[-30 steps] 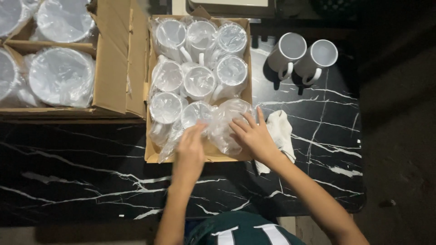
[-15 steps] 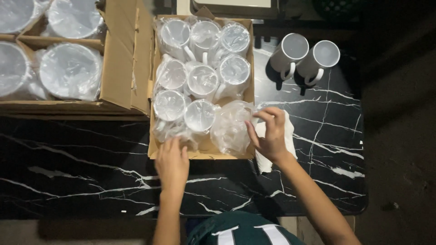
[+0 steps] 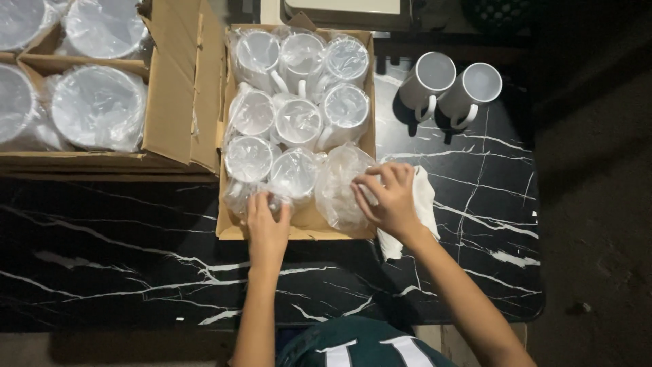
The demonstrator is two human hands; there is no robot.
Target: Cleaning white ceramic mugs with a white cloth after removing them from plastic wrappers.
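Black marble table carries a cardboard box; left hand pinches plastic wrap, right hand grips a bagged mug.

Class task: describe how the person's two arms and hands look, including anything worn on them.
Both arms are bare along all of their visible length: no sleeves, gloves, watch or rings show. The left hand and right hand are uncovered. At the bottom edge a dark green garment with white markings shows.

Eight wrapped mugs in the box — perhaps more hidden — two bare mugs, one cloth.
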